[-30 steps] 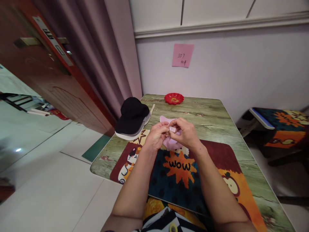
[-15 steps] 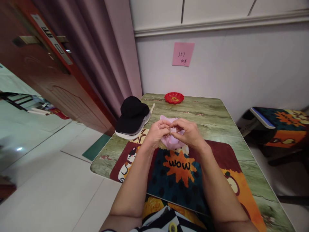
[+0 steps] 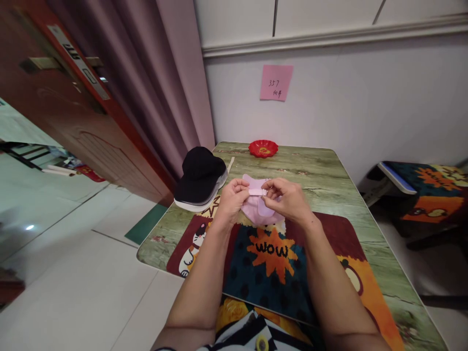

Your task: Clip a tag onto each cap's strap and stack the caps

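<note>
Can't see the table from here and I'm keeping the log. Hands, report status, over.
Left hand pinching pink strap. Right hand at its buckle end. Black cap leftward, red dish beyond, both clear of hands.

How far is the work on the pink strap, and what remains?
Looks done: the pink strap is held straight, with a shiny buckle near one end. In hand: the left hand pinches one end, the right hand the buckle end, by the pink cap. Left, perhaps: securing it; neither hand has let go. Whether it is fastened, I cannot tell.

Home rm w/ curtain (image 3: pixel 175 73), door (image 3: pixel 91 122)
</note>
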The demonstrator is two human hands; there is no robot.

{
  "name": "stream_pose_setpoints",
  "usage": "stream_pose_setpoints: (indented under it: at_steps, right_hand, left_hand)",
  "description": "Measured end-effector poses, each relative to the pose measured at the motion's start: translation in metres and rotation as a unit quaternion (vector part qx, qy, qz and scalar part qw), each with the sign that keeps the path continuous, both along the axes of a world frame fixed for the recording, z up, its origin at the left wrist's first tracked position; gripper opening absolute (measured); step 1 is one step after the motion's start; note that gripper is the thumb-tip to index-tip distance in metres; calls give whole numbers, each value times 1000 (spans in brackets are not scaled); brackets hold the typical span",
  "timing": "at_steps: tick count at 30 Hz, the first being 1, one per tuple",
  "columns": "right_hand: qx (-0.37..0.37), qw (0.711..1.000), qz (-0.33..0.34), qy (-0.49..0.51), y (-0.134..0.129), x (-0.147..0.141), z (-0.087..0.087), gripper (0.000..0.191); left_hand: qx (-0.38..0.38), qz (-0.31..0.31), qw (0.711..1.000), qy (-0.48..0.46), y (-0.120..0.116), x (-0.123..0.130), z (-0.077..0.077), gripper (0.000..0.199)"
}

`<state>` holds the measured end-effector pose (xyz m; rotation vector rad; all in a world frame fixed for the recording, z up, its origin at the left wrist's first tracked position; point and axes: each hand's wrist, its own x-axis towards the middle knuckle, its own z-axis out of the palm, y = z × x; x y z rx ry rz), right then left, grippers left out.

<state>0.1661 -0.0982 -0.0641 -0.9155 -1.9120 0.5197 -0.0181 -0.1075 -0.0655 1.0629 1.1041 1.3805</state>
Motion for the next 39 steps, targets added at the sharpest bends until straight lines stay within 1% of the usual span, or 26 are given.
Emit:
stream_pose_setpoints:
  at_steps: [4,6,8,9,10,12,13,14,16,18,22,26,29,31,33,34,35,36,37,38,39]
  right_hand:
    - [34,998,-18,-47,0,1,2,18]
    - [53,996,-27,-69,0,2,3,18]
    - [62,995,-24,-74,1,3,3,20]
    - [58,996,-18,-70,2,4,3,22]
    - [45,997,-10,-62,2,6,3,27]
    - [-11,999,9,-39,3,9,2,37]
    - [-46,998,18,-30,4,11,1,37]
    - [-80,996,29,-27,4,13,1,33]
    - [-128,990,54,-29,5,15,0,28]
    - [-144,987,68,-27,5,16,-1,30]
    - [-135,989,56,-20,5,16,0,30]
    - [-122,991,32,-44,5,15,0,31]
    - [-124,991,33,-29,7,20,-1,28]
    - [-118,993,22,-9,11,29,-4,27]
    - [-97,995,-34,-3,17,42,-11,27]
    - [-82,994,-78,-13,21,50,-17,26]
    - [-67,990,-123,-32,24,58,-24,25]
    - [-56,984,-159,-61,28,67,-31,25]
    - [-51,977,-183,-93,32,75,-39,28]
    - [-55,972,-190,-123,35,82,-47,34]
    - [-62,970,-182,-147,38,88,-55,41]
  left_hand:
    - [73,2,991,112,1,2,2,26]
    - [97,-18,983,155,-1,6,5,21]
    - [78,-63,982,161,-3,8,8,15]
    - [59,-86,983,153,-4,8,8,19]
    - [41,-104,984,142,-5,7,9,24]
    - [23,-126,984,121,-6,5,9,29]
    - [22,-131,985,114,-6,4,8,30]
    - [23,-134,985,109,-6,2,8,31]
    - [23,-134,985,108,-5,-1,7,31]
    - [21,-127,985,113,-3,-3,5,30]
    - [18,-99,985,141,1,-4,0,27]
    - [56,-70,981,171,4,-4,-4,21]
    - [106,-48,968,223,6,-7,-5,17]
    - [131,-2,961,243,8,-15,-7,18]
    - [144,72,949,270,11,-27,-11,18]
    - [150,104,937,298,12,-34,-15,17]
    - [154,123,920,338,14,-41,-19,20]
    - [155,125,902,383,16,-47,-25,27]
    - [154,112,884,426,18,-52,-32,38]
    - [151,89,869,462,20,-56,-39,48]
    - [149,62,858,488,22,-59,-46,57]
